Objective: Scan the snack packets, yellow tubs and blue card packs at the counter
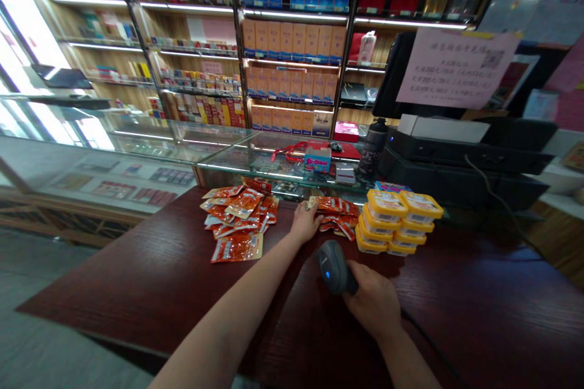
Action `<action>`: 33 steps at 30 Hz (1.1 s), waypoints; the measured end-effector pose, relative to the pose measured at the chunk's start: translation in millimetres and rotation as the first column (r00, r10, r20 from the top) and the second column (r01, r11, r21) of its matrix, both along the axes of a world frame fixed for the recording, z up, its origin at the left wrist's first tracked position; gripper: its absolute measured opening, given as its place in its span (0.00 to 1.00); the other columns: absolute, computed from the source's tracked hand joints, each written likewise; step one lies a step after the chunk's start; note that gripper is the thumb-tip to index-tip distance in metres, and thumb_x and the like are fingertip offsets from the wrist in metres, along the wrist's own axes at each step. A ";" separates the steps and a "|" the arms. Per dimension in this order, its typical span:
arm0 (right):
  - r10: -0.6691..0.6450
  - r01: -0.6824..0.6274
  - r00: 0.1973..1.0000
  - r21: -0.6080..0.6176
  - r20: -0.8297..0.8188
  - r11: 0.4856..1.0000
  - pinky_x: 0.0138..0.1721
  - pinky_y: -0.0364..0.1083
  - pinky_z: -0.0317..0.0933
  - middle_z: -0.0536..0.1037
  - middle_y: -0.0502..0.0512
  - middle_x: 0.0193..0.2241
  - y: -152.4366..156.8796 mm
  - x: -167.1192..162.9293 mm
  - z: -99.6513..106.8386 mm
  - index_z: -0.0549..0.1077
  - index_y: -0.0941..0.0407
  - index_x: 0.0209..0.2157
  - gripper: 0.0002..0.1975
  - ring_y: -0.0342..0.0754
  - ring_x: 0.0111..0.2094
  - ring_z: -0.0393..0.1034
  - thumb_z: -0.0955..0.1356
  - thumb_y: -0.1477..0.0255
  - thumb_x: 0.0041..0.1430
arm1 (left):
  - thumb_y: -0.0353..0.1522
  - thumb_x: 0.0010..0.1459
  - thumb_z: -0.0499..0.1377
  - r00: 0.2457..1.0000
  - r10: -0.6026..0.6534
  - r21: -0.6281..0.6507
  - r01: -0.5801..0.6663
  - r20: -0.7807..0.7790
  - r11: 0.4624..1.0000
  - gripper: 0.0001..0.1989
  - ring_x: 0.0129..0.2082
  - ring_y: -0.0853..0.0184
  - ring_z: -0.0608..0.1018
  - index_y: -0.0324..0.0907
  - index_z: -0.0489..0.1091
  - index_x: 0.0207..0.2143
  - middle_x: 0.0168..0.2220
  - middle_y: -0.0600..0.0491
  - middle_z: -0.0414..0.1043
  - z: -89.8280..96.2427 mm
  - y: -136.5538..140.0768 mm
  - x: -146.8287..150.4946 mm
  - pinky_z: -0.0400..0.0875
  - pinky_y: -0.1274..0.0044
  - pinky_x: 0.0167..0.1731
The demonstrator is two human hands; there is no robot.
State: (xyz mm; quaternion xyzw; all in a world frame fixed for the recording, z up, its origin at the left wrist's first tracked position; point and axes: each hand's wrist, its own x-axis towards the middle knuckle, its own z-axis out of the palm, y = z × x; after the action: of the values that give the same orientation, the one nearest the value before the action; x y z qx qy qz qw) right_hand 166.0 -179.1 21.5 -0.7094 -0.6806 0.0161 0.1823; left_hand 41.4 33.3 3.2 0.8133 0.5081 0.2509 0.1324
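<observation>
My right hand [375, 299] is wrapped round the handle of a dark grey barcode scanner [332, 266], which shows a blue light and points away from me above the table. My left hand [305, 220] reaches forward to the left end of a small pile of orange snack packets [337, 213]. Its fingertips touch the packets, but whether they grip one is hard to see. A larger heap of the same orange packets [241, 213] lies to the left of that hand. Right of the small pile stand stacked yellow-lidded tubs [387, 219].
A glass display counter [219, 161] borders the dark wooden table [150, 267] at the back. On the glass stand a small blue box [318, 160] and a black bottle [374, 146]. A monitor with a pink paper sign [456, 67] rises at the right. The scanner's cable [429, 340] trails across the table.
</observation>
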 end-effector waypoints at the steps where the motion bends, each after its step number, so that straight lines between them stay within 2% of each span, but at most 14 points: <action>1: 0.002 -0.002 1.000 0.003 0.002 1.000 0.40 0.45 0.60 0.78 0.56 0.40 0.0 0.2 -0.8 0.71 0.55 0.46 0.19 0.52 0.42 0.72 0.65 0.75 0.50 | 0.38 0.60 0.55 1.000 0.002 -0.002 -0.002 0.005 1.000 0.26 0.62 0.51 0.61 0.42 0.62 0.60 0.61 0.37 0.58 0.7 -0.8 -1.1 0.54 0.64 0.59; 6: 0.019 -0.019 1.000 0.034 -0.008 0.999 0.42 0.45 0.60 0.78 0.55 0.39 -1.0 1.7 -5.5 0.71 0.55 0.46 0.19 0.51 0.42 0.73 0.64 0.76 0.50 | 0.37 0.59 0.55 1.000 0.000 0.043 -0.001 0.012 0.999 0.23 0.58 0.54 0.65 0.40 0.64 0.57 0.57 0.39 0.62 3.1 -4.4 -17.9 0.59 0.66 0.57; 10: 0.036 -0.036 0.999 0.040 0.000 0.999 0.39 0.45 0.60 0.79 0.54 0.37 -2.2 3.5 -8.7 0.71 0.54 0.45 0.17 0.51 0.39 0.74 0.64 0.75 0.52 | 0.34 0.59 0.55 0.999 0.025 0.170 -0.029 0.025 0.985 0.20 0.53 0.59 0.68 0.41 0.67 0.53 0.52 0.42 0.65 13.3 -7.4 -44.5 0.61 0.68 0.54; 13: 0.036 -0.038 0.999 0.054 0.036 0.998 0.39 0.45 0.60 0.79 0.55 0.38 -3.0 4.2 -10.9 0.71 0.53 0.45 0.16 0.51 0.39 0.74 0.64 0.74 0.53 | 0.33 0.59 0.54 0.988 0.155 0.304 -0.150 0.008 0.941 0.16 0.51 0.58 0.67 0.44 0.70 0.49 0.49 0.46 0.66 31.2 -10.5 -72.5 0.61 0.68 0.53; 16: 0.033 -0.038 0.997 0.071 0.069 0.997 0.39 0.45 0.61 0.79 0.55 0.40 -3.6 3.3 -12.2 0.71 0.54 0.45 0.16 0.50 0.40 0.74 0.65 0.75 0.52 | 0.33 0.59 0.52 0.922 0.385 0.386 -0.342 -0.039 0.857 0.14 0.52 0.54 0.66 0.44 0.71 0.45 0.48 0.45 0.66 51.8 -12.0 -102.5 0.59 0.64 0.52; 19: 0.014 -0.023 0.994 0.081 0.111 0.996 0.36 0.43 0.60 0.79 0.54 0.41 -4.2 1.0 -12.2 0.71 0.53 0.45 0.16 0.50 0.40 0.74 0.65 0.74 0.53 | 0.32 0.58 0.51 0.812 0.571 0.354 -0.503 -0.118 0.789 0.13 0.51 0.49 0.66 0.40 0.71 0.43 0.46 0.40 0.67 65.3 -8.7 -128.0 0.59 0.62 0.49; 22: -0.005 -0.005 0.992 0.079 0.123 0.997 0.35 0.44 0.60 0.79 0.54 0.41 -4.4 -1.1 -11.4 0.71 0.53 0.45 0.15 0.50 0.39 0.75 0.65 0.73 0.54 | 0.32 0.57 0.53 0.756 0.628 0.288 -0.569 -0.186 0.770 0.14 0.50 0.47 0.67 0.36 0.69 0.45 0.46 0.37 0.68 68.5 -2.2 -144.1 0.60 0.62 0.46; 28: -0.004 -0.002 0.995 0.053 0.102 0.999 0.35 0.45 0.61 0.79 0.53 0.39 -3.3 -1.2 -10.6 0.72 0.52 0.45 0.16 0.50 0.38 0.75 0.65 0.73 0.54 | 0.35 0.55 0.57 0.759 0.624 0.245 -0.579 -0.186 0.778 0.18 0.50 0.49 0.69 0.36 0.65 0.47 0.48 0.37 0.66 67.5 3.9 -147.9 0.60 0.65 0.47; 33: 0.013 -0.019 0.997 0.064 0.082 0.998 0.37 0.45 0.61 0.79 0.54 0.40 -2.7 -0.5 -11.0 0.72 0.54 0.45 0.15 0.50 0.38 0.74 0.65 0.74 0.53 | 0.31 0.49 0.62 0.770 0.628 0.174 -0.607 -0.113 0.776 0.25 0.49 0.51 0.71 0.37 0.63 0.51 0.47 0.37 0.68 75.3 6.8 -147.3 0.62 0.67 0.46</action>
State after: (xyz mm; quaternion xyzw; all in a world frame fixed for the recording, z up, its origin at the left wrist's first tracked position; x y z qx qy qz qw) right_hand 165.4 -181.8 10.5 -0.6977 -0.6934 -0.0337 0.1770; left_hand -105.9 40.1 78.5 0.6254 0.7393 0.2441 -0.0520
